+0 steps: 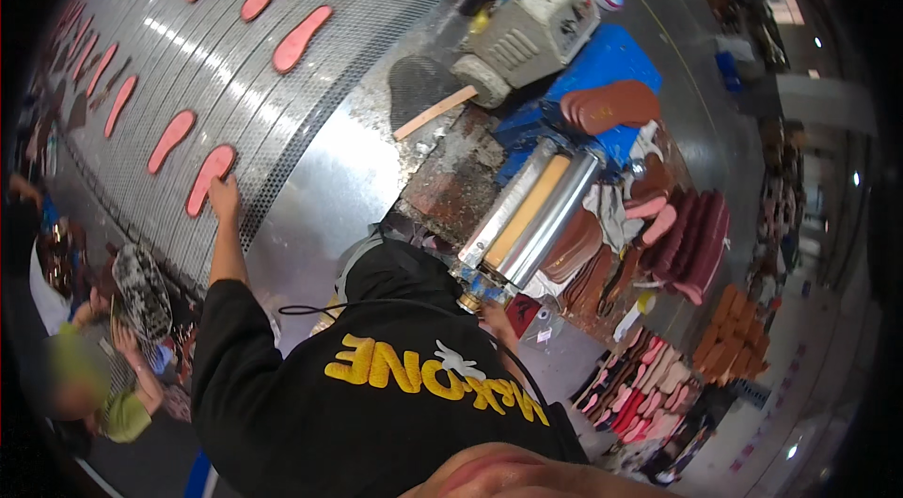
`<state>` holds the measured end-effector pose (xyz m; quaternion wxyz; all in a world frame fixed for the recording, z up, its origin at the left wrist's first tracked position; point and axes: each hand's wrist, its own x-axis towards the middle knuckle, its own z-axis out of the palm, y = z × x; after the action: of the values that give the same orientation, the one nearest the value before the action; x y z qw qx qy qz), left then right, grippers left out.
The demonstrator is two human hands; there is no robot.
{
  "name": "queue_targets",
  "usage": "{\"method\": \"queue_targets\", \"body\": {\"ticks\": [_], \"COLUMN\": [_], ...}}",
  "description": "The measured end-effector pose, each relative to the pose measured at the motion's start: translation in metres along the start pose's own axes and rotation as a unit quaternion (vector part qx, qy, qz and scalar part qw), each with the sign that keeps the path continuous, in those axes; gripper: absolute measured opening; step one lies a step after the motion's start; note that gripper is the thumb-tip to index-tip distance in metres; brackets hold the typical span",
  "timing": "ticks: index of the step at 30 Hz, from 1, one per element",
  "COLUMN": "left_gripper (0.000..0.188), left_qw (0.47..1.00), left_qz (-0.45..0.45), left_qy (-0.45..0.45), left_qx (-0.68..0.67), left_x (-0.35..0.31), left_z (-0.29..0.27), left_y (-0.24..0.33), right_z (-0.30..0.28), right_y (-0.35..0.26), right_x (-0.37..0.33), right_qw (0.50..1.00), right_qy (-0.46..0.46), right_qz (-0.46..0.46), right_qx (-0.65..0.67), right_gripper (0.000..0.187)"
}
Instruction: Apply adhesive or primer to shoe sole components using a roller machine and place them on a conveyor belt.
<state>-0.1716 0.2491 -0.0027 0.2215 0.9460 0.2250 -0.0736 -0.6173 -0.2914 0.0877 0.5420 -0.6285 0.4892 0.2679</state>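
Note:
My left hand (224, 198) reaches out over a metal mesh conveyor (310, 136), fingers closed on the edge of a pink insole (209, 176). That insole lies almost flat on the mesh, nearest to me of several spread there in rows. By the lower end of a roller machine (531, 216) with a shiny metal cylinder and a tan roller is my right hand (499, 321). Its fingers are mostly hidden, so what it holds, if anything, does not show. Another pink insole (172, 142) rests just beyond the held one.
A grey motor (531, 28) stands behind the rollers, beside a blue cover (602, 61). Brown insoles (611, 106) are stacked on top, with dark red ones (691, 239) to the right. A co-worker's arm (136, 362) shows at lower left. Bundled insoles (640, 385) sit lower right.

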Motion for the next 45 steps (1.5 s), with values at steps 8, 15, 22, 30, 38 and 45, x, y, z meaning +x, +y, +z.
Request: {"method": "queue_targets", "body": {"ticks": [8,15,22,30,38,45], "left_gripper": [0.034,0.033,0.024,0.017,0.018,0.023], "left_qw": [0.973,0.870,0.869,0.832,0.795,0.756], "left_qz": [0.168,0.352,0.275,0.251,0.198,0.423], "left_qy": [-0.038,-0.329,-0.405,-0.482,-0.573,-0.492], "left_qx": [-0.153,-0.102,-0.074,-0.117,-0.034,-0.086], "left_x": [-0.043,-0.133,-0.157,-0.139,-0.138,-0.173], "left_z": [0.029,0.096,0.111,0.111,0.105,0.061], "left_y": [0.049,0.140,0.134,0.140,0.160,0.268], "right_z": [-0.142,-0.080,-0.085,-0.106,-0.161,-0.201], "right_y": [-0.193,-0.412,-0.437,-0.405,-0.301,-0.155], "right_x": [-0.126,-0.138,-0.091,-0.077,-0.103,-0.089], "right_qw": [0.841,0.710,0.701,0.636,0.568,0.557], "right_qy": [0.388,0.479,0.459,0.481,0.445,0.415], "right_qz": [-0.289,-0.472,-0.439,-0.573,-0.558,-0.485], "right_qx": [-0.243,-0.207,-0.324,-0.189,0.410,0.531], "right_gripper": [0.027,0.055,0.051,0.026,0.014,0.016]}}
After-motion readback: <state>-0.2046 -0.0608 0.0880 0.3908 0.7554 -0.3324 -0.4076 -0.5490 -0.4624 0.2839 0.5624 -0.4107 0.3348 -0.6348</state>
